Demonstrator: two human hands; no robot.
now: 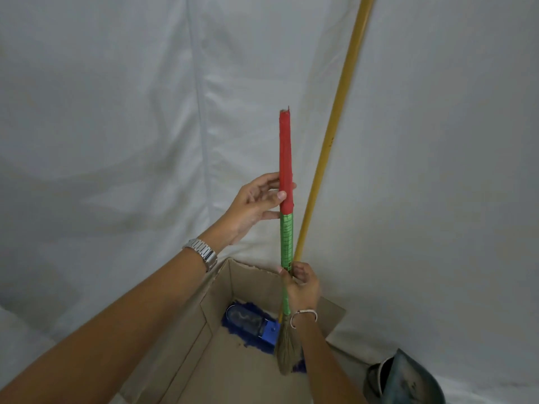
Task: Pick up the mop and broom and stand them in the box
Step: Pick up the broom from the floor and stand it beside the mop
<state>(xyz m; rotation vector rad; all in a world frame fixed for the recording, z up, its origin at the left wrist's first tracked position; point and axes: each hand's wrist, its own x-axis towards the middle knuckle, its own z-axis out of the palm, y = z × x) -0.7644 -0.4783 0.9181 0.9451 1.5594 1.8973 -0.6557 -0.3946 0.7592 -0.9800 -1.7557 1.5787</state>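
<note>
A broom [286, 158] with a red and green wrapped handle stands upright, its straw head [287, 351] down inside the open cardboard box [215, 365]. My left hand [256, 205] grips the handle where red meets green. My right hand [300, 284] holds the lower green part just above the box. The mop stands in the box too: its blue head [248, 322] lies on the box floor and its long yellow pole [335, 123] leans up against the white cloth behind.
White cloth [116, 112] covers the walls and floor all around. A dark dustpan-like object [405, 380] lies on the floor to the right of the box. A box flap [335, 319] sticks out on the right side.
</note>
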